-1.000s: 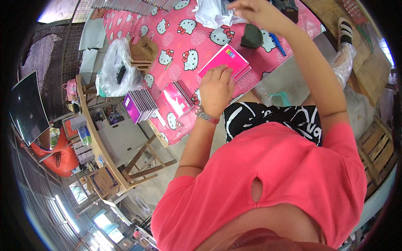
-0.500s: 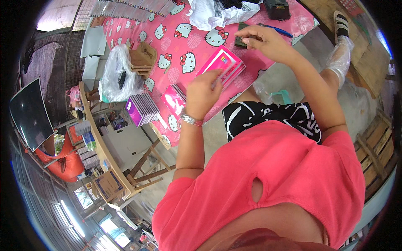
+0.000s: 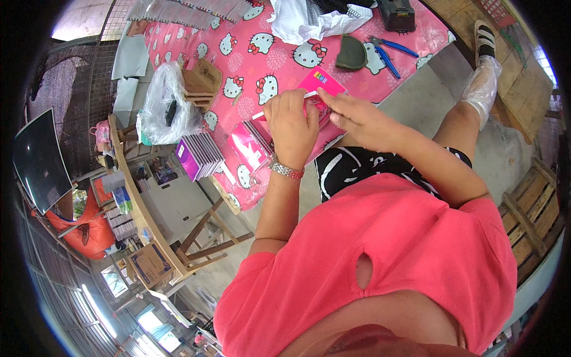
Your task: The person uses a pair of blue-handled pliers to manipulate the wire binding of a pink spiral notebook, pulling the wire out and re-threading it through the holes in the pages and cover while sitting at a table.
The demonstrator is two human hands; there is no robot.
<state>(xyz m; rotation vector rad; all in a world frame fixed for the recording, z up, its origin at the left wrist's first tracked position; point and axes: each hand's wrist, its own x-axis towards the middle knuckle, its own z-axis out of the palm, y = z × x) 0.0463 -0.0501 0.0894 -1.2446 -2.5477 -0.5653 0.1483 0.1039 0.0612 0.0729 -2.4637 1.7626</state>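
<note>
A pink-covered notebook [image 3: 324, 80] lies on the table between my hands, its covers and white page edge partly hidden by my fingers. My left hand [image 3: 291, 125] is closed on the white-edged left side of it. Fingers stretched out and close together, my right hand [image 3: 366, 124] touches its right side. To the left of my left wrist lies a small stack of pink spiral notebooks [image 3: 250, 146]. Beyond my right hand rest a dark green, half-round pad [image 3: 352, 52] and blue-handled pliers [image 3: 389, 50].
A row of purple spiral notebooks [image 3: 200, 156] stands at the table's left edge. Behind it are brown cardboard pieces [image 3: 203, 80] and a clear plastic bag [image 3: 169, 104]. White paper with black coils [image 3: 318, 24] and a dark box [image 3: 397, 15] sit at the back.
My right hand has left the green pad and come down and left to the pink notebook. My left hand now grips the notebook, part of which is lifted. The pliers show fully.
</note>
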